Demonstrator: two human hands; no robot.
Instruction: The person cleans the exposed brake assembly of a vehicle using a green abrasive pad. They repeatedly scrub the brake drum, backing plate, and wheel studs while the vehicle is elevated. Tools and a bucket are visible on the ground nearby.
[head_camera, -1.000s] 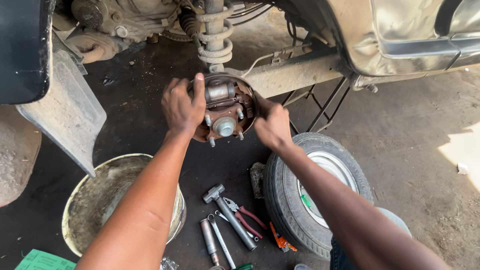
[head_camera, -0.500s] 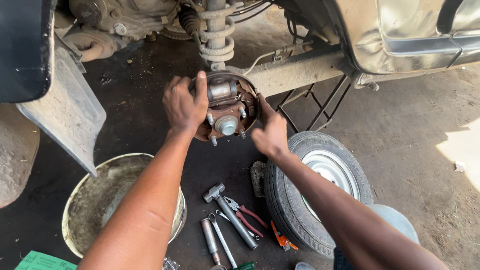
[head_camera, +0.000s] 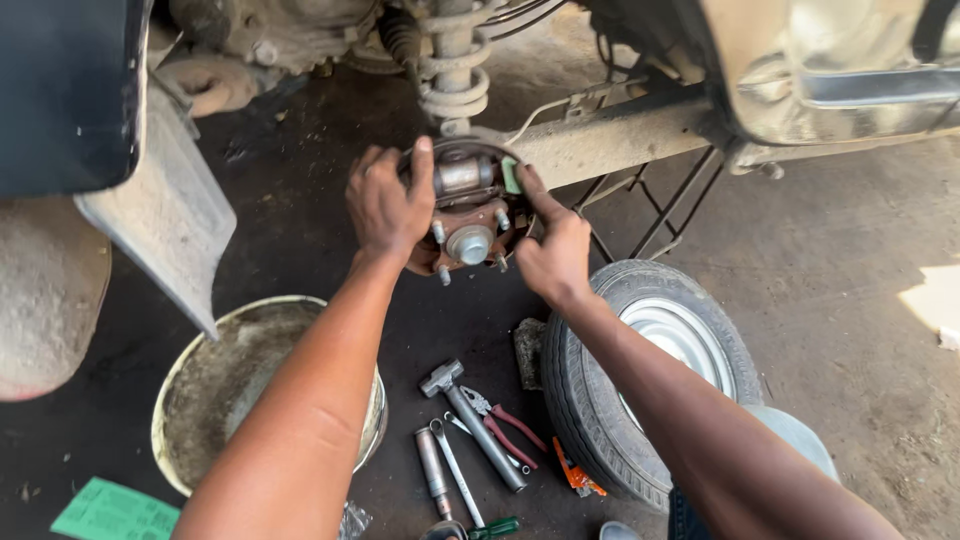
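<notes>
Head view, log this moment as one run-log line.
left hand: on brake hub left edge | right hand: on right edge | wheel, hammer on ground

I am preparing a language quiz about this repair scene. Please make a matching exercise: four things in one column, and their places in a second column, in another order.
Things:
1. hammer
2. wheel
3. basin
4. left hand

Places:
A. on the brake hub
B. on the ground, under the right forearm
C. among the tools, between basin and wheel
D. under the left forearm

Pairs: 1-C, 2-B, 3-D, 4-A

Car repair workshop, wheel (head_camera: 650, 380) off, hammer (head_camera: 470, 420)
</notes>
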